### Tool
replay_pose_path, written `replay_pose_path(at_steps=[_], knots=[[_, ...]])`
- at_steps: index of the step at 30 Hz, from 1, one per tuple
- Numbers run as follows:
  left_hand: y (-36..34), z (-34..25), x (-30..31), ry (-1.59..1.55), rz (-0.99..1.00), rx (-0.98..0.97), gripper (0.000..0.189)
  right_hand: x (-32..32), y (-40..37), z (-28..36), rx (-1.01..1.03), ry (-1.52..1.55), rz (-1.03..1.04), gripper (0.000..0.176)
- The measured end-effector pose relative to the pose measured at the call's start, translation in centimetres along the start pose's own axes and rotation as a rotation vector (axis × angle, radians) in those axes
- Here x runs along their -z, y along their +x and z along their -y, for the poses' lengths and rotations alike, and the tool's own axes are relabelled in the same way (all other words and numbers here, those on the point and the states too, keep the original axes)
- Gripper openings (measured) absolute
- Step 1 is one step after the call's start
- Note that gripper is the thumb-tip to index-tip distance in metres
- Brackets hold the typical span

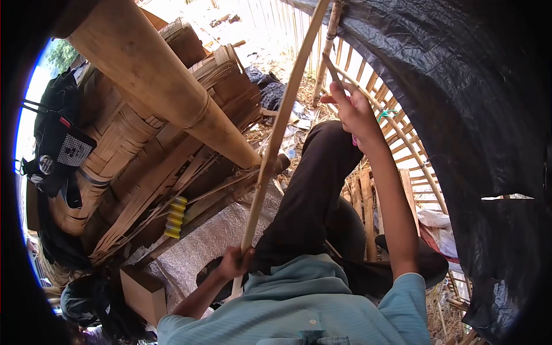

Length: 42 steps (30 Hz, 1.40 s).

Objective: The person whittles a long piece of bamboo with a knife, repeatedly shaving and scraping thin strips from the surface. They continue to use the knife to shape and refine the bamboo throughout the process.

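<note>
My left hand (pixel 234 263) is closed around the lower part of a long, pale bamboo strip (pixel 269 155), close to my waist. The strip slants upward past my knee and leaves the view at the top. Raised above my bent leg, my right hand (pixel 355 115) grips a knife (pixel 331 69) whose narrow blade points up and away from me. A bit of pink shows below that fist, apparently the handle's end; the rest is hidden by the fingers. The blade stands apart from the strip, to its right.
A thick bamboo pole (pixel 155 75) crosses the upper left, over woven bamboo pieces (pixel 115 149). A black bag (pixel 57 138) hangs at far left. A yellow ridged object (pixel 175 217) and a cardboard box (pixel 144 293) lie lower left. Black plastic sheeting (pixel 460 98) and a bamboo-slat fence (pixel 402 135) flank the right.
</note>
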State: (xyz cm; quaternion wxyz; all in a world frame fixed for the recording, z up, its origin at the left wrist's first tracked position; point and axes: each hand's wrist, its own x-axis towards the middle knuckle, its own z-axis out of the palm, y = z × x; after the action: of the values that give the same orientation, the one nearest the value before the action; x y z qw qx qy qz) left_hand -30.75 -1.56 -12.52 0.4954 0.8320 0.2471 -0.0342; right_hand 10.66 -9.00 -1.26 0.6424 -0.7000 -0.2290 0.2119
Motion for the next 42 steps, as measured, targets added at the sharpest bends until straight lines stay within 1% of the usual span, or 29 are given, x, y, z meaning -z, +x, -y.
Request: replay_pose_path(at_steps=[1, 2, 4, 6, 7, 9, 10, 12, 14, 15, 16, 18, 19, 22, 23, 24, 26, 27, 28, 29, 30, 31, 32, 34, 35, 36, 38, 39, 42], knots=[[-1.3, 0.0, -0.9, 0.045, -0.016, -0.103, 0.013, -0.4, 0.1, 0.7, -0.01, -0.024, 0.055, 0.049], [-2.3, -0.4, -1.5, -0.064, 0.021, -0.094, 0.011, -0.7, 0.3, 1.2, -0.043, -0.023, 0.067, 0.047], [-3.9, -0.1, -2.4, -0.058, 0.086, 0.004, 0.013, -1.3, 0.6, 2.1, -0.109, -0.024, 0.091, 0.045], [-3.6, 0.1, -1.9, -0.079, 0.186, -0.013, 0.017, -1.5, 1.8, -0.9, 0.087, -0.113, 0.029, 0.053], [-3.3, 0.1, -1.5, -0.092, 0.236, -0.02, 0.019, -1.4, 1.4, -0.9, 0.055, -0.094, 0.046, 0.052], [-1.3, -0.2, 0.2, -0.19, 0.331, -0.189, 0.03, -1.1, 1.1, 0.3, 0.01, -0.06, 0.084, 0.049], [0.0, -0.5, 1.0, -0.237, 0.376, -0.275, 0.035, -1.3, 0.7, 1.1, 0.003, -0.04, 0.077, 0.042], [2.8, -1.6, 1.8, -0.56, 0.16, -0.291, 0.054, -1.7, -0.5, 2.3, -0.015, 0.0, 0.058, 0.031], [6.7, -3.8, 3.1, -0.807, 0.041, -0.299, 0.065, -1.3, -0.8, 1.9, -0.016, 0.086, 0.068, 0.029], [8.6, -5.2, 3.7, -0.844, 0.039, -0.322, 0.065, -1.0, -0.9, 1.9, -0.011, 0.129, 0.072, 0.028], [10.3, -6.9, 4.0, -0.882, 0.037, -0.346, 0.065, -0.7, -1.0, 1.8, 0.023, 0.066, 0.067, 0.03], [12.9, -10.7, 3.7, -0.957, 0.074, -0.238, 0.062, -0.3, -1.5, 1.7, 0.081, -0.062, 0.06, 0.037], [13.3, -11.9, 3.1, -0.999, 0.091, -0.176, 0.061, -0.1, -1.9, 2.0, 0.047, -0.083, 0.052, 0.035], [13.5, -13.4, 1.4, -1.04, 0.351, -0.159, 0.051, -0.6, -2.9, 2.2, 0.087, 0.0, 0.087, 0.038], [12.8, -14.0, 0.8, -1.029, 0.336, -0.093, 0.039, -0.7, -3.1, 1.5, -0.015, -0.22, 0.035, 0.042], [12.5, -13.6, 0.9, -0.961, 0.384, -0.07, 0.035, -1.2, -3.6, 0.7, 0.115, -0.205, 0.015, 0.044], [11.7, -12.0, 1.6, -0.825, 0.484, -0.024, 0.029, -1.5, -4.2, -1.0, 0.125, -0.086, 0.093, 0.045], [11.1, -11.4, 1.4, -0.807, 0.47, -0.028, 0.027, -1.7, -5.0, -0.7, 0.039, -0.1, 0.114, 0.046], [10.5, -10.8, 1.0, -0.787, 0.455, -0.034, 0.026, -1.8, -5.6, -1.4, 0.001, -0.085, 0.143, 0.046], [9.8, -10.2, 0.6, -0.767, 0.439, -0.04, 0.025, -1.9, -6.3, -1.4, 0.024, -0.08, 0.16, 0.046], [9.1, -9.6, 0.3, -0.757, 0.439, -0.006, 0.023, -2.1, -7.0, -1.3, 0.047, -0.076, 0.178, 0.047], [8.2, -9.0, 0.0, -0.746, 0.44, 0.031, 0.022, -2.5, -7.5, -2.5, 0.08, 0.072, 0.2, 0.05], [7.5, -8.3, -0.2, -0.731, 0.44, 0.066, 0.021, -2.1, -7.6, -2.8, 0.024, 0.088, 0.186, 0.05], [5.7, -6.8, -0.5, -0.569, 0.481, 0.111, 0.018, -1.0, -7.6, -3.0, -0.09, 0.125, 0.157, 0.048], [5.0, -6.1, -0.6, -0.486, 0.504, 0.137, 0.017, -0.3, -7.1, -2.7, -0.149, 0.239, 0.124, 0.038], [4.7, -5.4, -0.7, -0.439, 0.542, 0.088, 0.016, 0.3, -6.6, -2.5, -0.204, 0.354, 0.086, 0.03], [4.3, -4.5, -0.7, -0.349, 0.617, -0.01, 0.016, 1.4, -5.6, -4.7, -0.26, 0.332, 0.014, 0.025], [4.9, -5.7, 0.5, -0.189, 0.676, -0.001, 0.023, 0.9, -5.6, -6.8, -0.165, 0.388, -0.043, 0.024], [8.1, -7.0, 1.6, -0.31, 0.453, -0.217, 0.028, 1.3, -6.7, -7.5, -0.27, 0.367, -0.005, 0.017]])
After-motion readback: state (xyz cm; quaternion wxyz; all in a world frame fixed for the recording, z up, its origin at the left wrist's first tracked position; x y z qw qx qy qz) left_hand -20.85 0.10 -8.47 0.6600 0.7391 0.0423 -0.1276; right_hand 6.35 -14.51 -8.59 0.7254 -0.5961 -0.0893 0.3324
